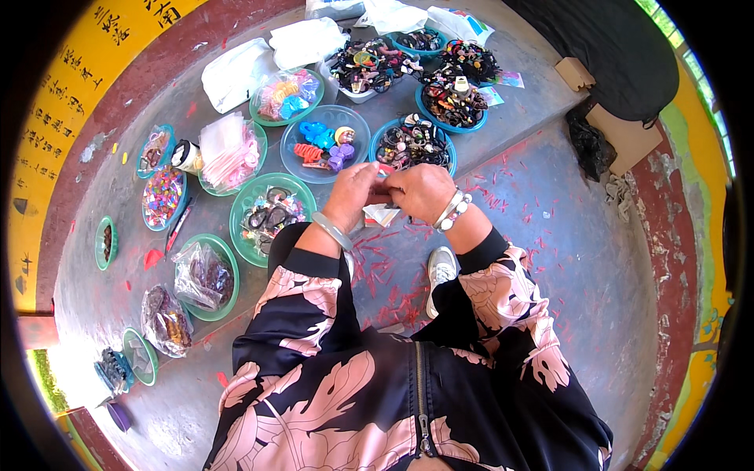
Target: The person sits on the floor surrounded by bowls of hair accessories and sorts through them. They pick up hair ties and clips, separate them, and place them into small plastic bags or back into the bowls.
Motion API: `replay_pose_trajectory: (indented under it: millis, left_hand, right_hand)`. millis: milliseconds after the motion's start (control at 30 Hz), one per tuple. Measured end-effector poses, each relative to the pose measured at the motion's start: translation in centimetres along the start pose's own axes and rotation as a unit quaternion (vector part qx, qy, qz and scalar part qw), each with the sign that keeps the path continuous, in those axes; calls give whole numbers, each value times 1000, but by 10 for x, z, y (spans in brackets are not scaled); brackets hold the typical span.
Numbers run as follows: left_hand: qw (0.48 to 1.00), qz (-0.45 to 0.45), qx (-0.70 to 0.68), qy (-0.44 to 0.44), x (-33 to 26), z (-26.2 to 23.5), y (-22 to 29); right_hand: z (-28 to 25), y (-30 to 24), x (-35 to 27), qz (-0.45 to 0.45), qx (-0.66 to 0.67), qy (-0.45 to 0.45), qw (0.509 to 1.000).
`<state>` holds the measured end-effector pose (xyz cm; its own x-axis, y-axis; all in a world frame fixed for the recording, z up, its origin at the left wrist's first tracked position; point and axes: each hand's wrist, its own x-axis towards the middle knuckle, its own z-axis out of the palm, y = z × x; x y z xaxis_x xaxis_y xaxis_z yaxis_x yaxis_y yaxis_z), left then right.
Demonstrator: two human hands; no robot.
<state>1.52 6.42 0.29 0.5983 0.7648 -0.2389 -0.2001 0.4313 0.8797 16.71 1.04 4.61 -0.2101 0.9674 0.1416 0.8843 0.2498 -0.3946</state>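
My left hand (352, 195) and my right hand (424, 191) meet in front of me, their fingers closed together around a small red-and-white piece (382, 214). White shows below the fingers and a bit of red above them. Its kind is hard to tell, since the fingers cover most of it. Just beyond my hands stand a blue basin of dark hair ties (411, 146) and a clear bowl (292, 162) with blue, orange and purple coiled items in it. To the left of my left hand is a green basin (238, 228) of mixed hair ties and small ornaments.
More basins hold hair ties, including a blue one (454, 125) at the back. White bags (236, 74) lie behind. A bag-filled green basin (229, 298) and a basin of colourful small pieces (164, 198) sit left. Red scraps (382, 271) litter the floor by my shoes (441, 271).
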Motion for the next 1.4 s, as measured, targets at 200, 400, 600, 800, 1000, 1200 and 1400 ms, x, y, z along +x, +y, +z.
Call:
replay_pose_trajectory:
  millis: [200,400,600,800,1000,1200,1400]
  left_hand:
    - [995,21,-80,52,-1,-5,5]
    - [993,19,-102,51,-5,0,12]
    - [998,35,-61,4,-4,3,10]
    - [998,45,-48,2,-5,5,12]
    - [999,21,-36,7,-6,1,13]
    - [998,-9,-65,6,-3,0,11]
    - [996,-13,-92,8,-2,-2,10]
  right_hand:
    - [2,10,8,74,249,128,957]
    - [6,17,9,114,206,98,967]
    - [22,12,10,111,158,159,968]
    - [17,19,10,136,295,139,935]
    - [13,22,14,174,484,104,851]
    - [7,19,12,190,515,103,830]
    - [4,16,12,226,542,93,804]
